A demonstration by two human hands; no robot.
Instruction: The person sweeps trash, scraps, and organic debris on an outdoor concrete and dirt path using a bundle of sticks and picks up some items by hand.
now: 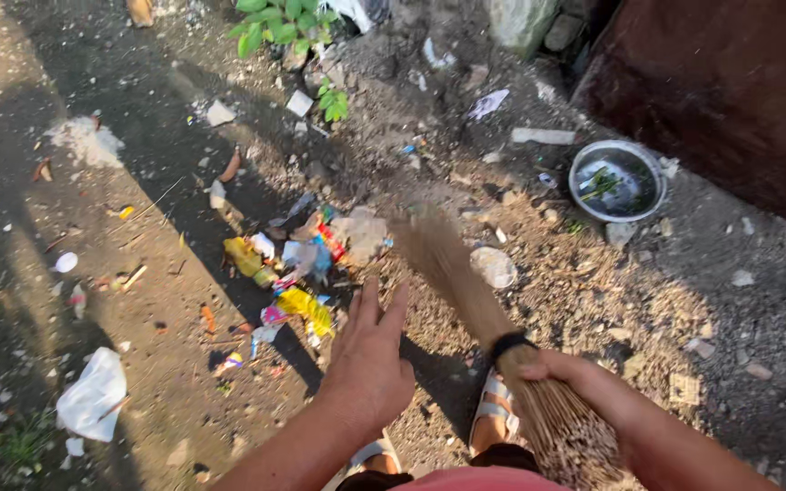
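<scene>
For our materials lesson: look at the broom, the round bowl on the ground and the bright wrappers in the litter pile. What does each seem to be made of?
Broom: thin, stiff, tan plant sticks, matte, bundled by a black band; the right hand grips it.
Bowl: probably metal, with a grey, dully shining rim.
Wrappers: likely plastic film, glossy, crumpled, yellow and red.

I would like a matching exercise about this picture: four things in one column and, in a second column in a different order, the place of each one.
Things:
1. stick broom
2. metal bowl
3. white plastic bag
4. pile of colourful wrappers

Places:
A. on the dirt at the lower left
B. gripped in the right hand
C. just ahead of the open left hand
D. by the dark wall at the upper right

Pairs: 1-B, 2-D, 3-A, 4-C
</scene>
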